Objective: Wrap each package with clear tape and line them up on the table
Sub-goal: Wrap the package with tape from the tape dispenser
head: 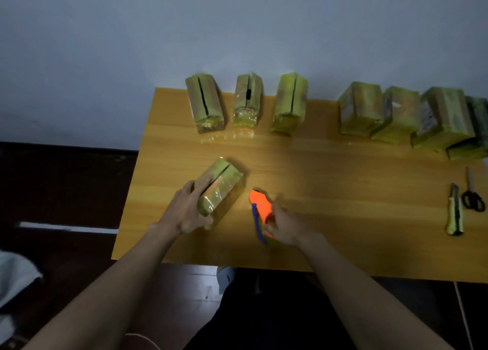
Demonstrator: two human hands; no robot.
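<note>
A yellow-green package (220, 186) wrapped in shiny clear tape lies near the front left of the wooden table (330, 180), tilted toward the back right. My left hand (188, 209) grips its near end, fingers on top and thumb along the side. My right hand (284, 224) holds an orange tape dispenser (261, 204) with a blue handle, resting on the table just right of the package. Three taped packages (206, 102) (248, 100) (290, 102) stand in a row along the back left edge.
Several more packages (401, 114) crowd the back right of the table. A utility knife (454, 211) and black-handled scissors (472, 195) lie near the right edge. The table's left edge drops to a dark floor, and a pale wall stands right behind.
</note>
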